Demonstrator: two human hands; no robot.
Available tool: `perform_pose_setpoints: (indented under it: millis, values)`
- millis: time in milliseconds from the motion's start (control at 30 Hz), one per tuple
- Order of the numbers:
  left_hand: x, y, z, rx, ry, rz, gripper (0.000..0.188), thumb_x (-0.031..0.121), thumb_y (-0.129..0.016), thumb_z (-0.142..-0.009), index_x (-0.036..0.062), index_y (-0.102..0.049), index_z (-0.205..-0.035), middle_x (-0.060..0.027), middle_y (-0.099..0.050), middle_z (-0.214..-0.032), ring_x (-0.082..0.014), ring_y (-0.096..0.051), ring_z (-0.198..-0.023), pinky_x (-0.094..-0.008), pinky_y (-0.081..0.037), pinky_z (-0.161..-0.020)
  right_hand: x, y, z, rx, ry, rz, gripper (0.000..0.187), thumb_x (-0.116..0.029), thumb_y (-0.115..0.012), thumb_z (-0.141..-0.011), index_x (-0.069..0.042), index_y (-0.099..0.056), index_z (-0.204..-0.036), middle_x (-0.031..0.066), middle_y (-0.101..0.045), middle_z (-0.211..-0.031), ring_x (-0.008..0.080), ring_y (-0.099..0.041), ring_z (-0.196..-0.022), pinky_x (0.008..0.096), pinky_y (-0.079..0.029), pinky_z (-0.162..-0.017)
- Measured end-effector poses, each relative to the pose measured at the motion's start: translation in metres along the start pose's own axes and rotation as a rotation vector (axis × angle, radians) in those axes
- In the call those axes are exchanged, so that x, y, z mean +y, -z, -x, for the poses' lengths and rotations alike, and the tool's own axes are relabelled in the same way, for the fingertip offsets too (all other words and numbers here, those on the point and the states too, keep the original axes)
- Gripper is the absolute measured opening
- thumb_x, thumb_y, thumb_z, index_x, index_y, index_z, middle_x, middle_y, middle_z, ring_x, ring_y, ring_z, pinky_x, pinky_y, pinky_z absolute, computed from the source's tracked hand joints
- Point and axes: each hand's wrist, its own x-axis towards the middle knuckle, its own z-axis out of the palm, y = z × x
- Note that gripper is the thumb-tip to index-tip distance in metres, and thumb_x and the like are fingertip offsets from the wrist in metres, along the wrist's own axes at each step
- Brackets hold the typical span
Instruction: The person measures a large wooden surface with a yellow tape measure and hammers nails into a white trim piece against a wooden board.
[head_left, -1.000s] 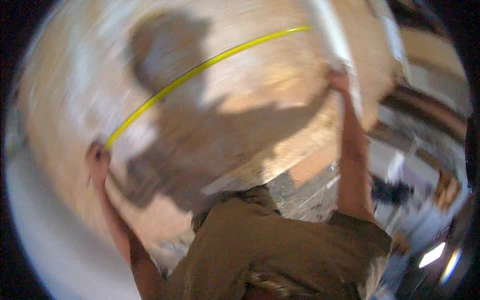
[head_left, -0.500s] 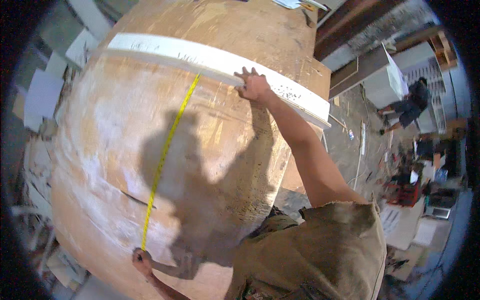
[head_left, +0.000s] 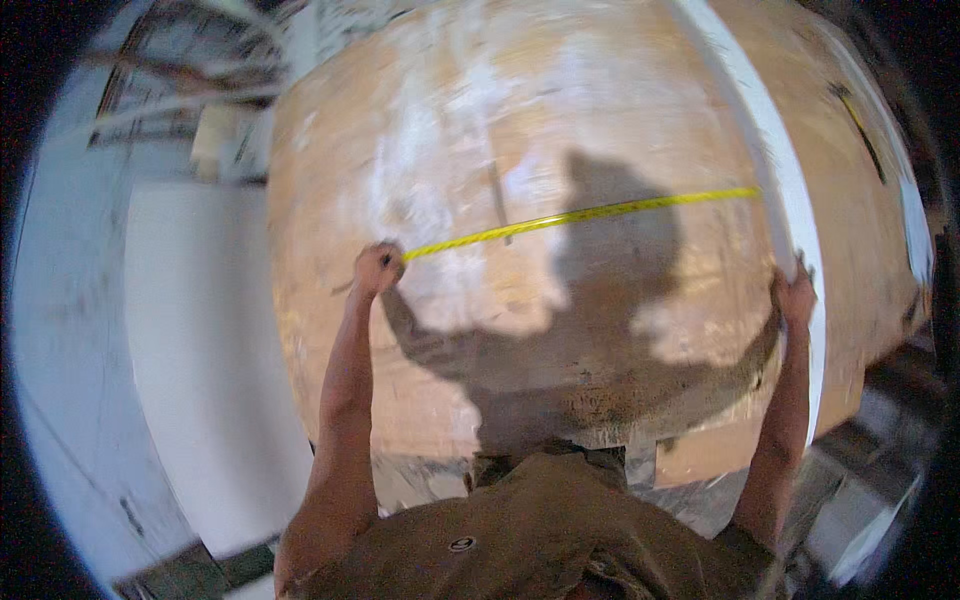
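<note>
A yellow tape measure blade stretches across a worn wooden worktop from my left hand to a long white board. My left hand is closed around the tape measure at its left end; the fingers hide most of the case. At the right, my right hand grips the white board, thumb at its left edge, just nearer to me than the tape's far end. Motion blurs the fingers a little. My shadow falls over the middle of the worktop.
A slim dark strip lies beside the blade on the worktop. Beyond the white board rests a slender black-and-yellow tool. A large white panel stands left of the worktop. Dark beams lie at the right.
My view has turned, so the blade now runs sideways and the white board stands at the right. My right hand has gone from spread fingers on the board to gripping it.
</note>
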Motion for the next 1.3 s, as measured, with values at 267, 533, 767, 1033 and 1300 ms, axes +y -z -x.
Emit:
perform_pose_setpoints:
  millis: [267,533,767,1033,1300]
  values:
    - [0.024,0.013,-0.006,-0.061,0.087,0.023,0.013,0.024,-0.058,-0.082,0.0149,-0.068,-0.084,-0.0097,-0.067,-0.086,-0.0351,-0.064,-0.083,-0.0472,-0.052,-0.077,0.021,-0.014,-0.005,0.001,0.060,0.091,0.072,-0.054,-0.056,-0.091,-0.024,-0.033,-0.153,0.0418,-0.044,-0.136,0.0549,-0.051,-0.121,0.0562,-0.050,-0.094]
    - [0.031,0.016,-0.004,-0.031,0.120,-0.018,0.012,0.023,-0.059,-0.082,0.0151,-0.067,-0.083,-0.0078,-0.068,-0.086,-0.0353,-0.063,-0.084,-0.0473,-0.050,-0.078,0.029,-0.019,-0.010,-0.029,0.022,0.080,0.076,-0.057,-0.055,-0.091,-0.025,-0.029,-0.155,0.0413,-0.045,-0.135,0.0545,-0.047,-0.125,0.0564,-0.047,-0.098]
    - [0.039,0.016,0.004,0.051,0.165,-0.019,0.011,0.025,-0.062,-0.082,0.0166,-0.069,-0.084,-0.0060,-0.069,-0.086,-0.0337,-0.063,-0.084,-0.0463,-0.049,-0.076,0.030,-0.020,-0.011,-0.017,0.056,0.126,0.075,-0.055,-0.055,-0.091,-0.027,-0.027,-0.155,0.0414,-0.043,-0.138,0.0542,-0.049,-0.124,0.0562,-0.047,-0.097]
    - [0.033,0.009,0.011,0.079,0.174,-0.026,0.011,0.025,-0.064,-0.084,0.0180,-0.069,-0.089,-0.0052,-0.069,-0.092,-0.0323,-0.063,-0.089,-0.0469,-0.046,-0.079,0.018,-0.008,-0.003,-0.022,0.031,0.077,0.076,-0.052,-0.056,-0.090,-0.024,-0.029,-0.155,0.0417,-0.044,-0.136,0.0542,-0.048,-0.126,0.0544,-0.046,-0.100]
    - [0.031,0.006,0.010,0.091,0.187,0.076,0.011,0.025,-0.064,-0.084,0.0183,-0.070,-0.090,-0.0060,-0.069,-0.092,-0.0322,-0.063,-0.090,-0.0469,-0.046,-0.080,0.017,-0.008,-0.005,-0.020,0.045,0.011,0.081,-0.059,-0.057,-0.088,-0.018,-0.033,-0.154,0.0400,-0.045,-0.137,0.0529,-0.045,-0.129,0.0524,-0.044,-0.103]
